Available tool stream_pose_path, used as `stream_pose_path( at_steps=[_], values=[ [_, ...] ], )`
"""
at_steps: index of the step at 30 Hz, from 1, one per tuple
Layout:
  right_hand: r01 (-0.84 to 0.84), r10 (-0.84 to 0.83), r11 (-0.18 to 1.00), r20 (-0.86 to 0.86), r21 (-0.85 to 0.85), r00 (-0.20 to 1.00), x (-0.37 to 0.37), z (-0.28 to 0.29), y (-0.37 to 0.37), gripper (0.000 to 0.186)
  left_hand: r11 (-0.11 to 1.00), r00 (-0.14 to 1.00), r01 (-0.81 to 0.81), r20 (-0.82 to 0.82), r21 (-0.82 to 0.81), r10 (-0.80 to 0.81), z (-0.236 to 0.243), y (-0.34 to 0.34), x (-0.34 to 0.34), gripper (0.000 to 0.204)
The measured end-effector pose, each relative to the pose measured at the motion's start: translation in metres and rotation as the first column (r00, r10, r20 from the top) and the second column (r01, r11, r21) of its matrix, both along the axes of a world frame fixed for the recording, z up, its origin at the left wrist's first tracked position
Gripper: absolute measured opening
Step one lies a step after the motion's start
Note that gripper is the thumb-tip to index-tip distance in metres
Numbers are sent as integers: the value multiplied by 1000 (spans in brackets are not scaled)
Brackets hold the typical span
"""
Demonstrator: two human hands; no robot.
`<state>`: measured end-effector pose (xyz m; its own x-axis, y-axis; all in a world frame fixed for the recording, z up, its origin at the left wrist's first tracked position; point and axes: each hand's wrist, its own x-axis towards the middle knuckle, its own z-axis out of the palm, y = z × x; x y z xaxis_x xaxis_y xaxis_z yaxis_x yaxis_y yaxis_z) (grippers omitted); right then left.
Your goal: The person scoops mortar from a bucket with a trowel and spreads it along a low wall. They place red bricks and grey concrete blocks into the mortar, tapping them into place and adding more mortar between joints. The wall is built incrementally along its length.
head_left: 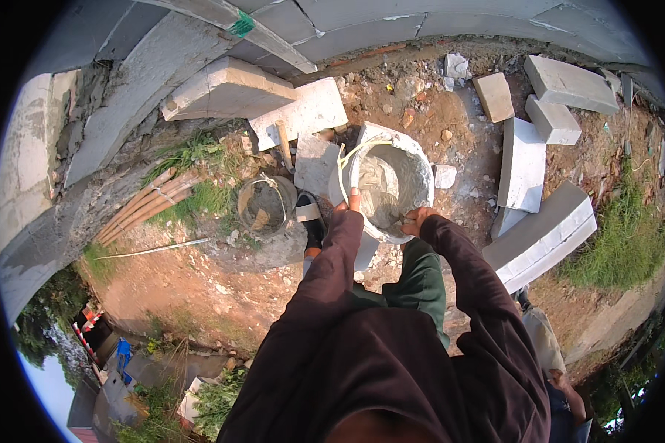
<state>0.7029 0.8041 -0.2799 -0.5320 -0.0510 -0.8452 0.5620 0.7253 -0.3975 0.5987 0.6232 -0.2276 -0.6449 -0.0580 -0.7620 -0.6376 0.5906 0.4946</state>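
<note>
A white bucket (426, 164) coated with grey mortar is between my two hands, and wet grey mortar (380, 184) shows inside it. My left hand (352, 202) is closed on the bucket's near left rim, thumb over the edge. At the near right rim, my right hand (418, 220) is closed on the bucket as well, its fingertips partly hidden. A pale looped handle (340, 164) stands at the bucket's left side. Left of my sandalled foot (310, 220) sits a dark bucket (288, 193) with some grey material in it.
Pale blocks (523, 166) lie scattered at the right, and a long slab (543, 236) rests nearer. A wooden-handled tool (284, 144) leans by a white board (307, 111). Bamboo poles (151, 207) lie left. Another person's hand (561, 381) shows at lower right. A block wall (377, 33) bounds the far side.
</note>
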Motion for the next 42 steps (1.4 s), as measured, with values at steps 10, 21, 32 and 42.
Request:
stream_pose_path(
  at_steps=[10,21,32,42],
  values=[
    [135,-173,940,-96,-314,980,2,218,136,37,796,792,-483,-207,365,575,174,8,39,41],
    [-36,-52,984,-475,-176,878,-185,552,238,27,318,422,-703,14,636,906,251,30,29,54],
    [319,657,550,-636,772,405,-321,596,205,29,385,517,-583,-39,715,855,257,20,-37,62],
    [511,518,629,-806,586,287,-285,594,213,36,607,616,-571,-200,553,762,237,-1,-80,59]
  ],
)
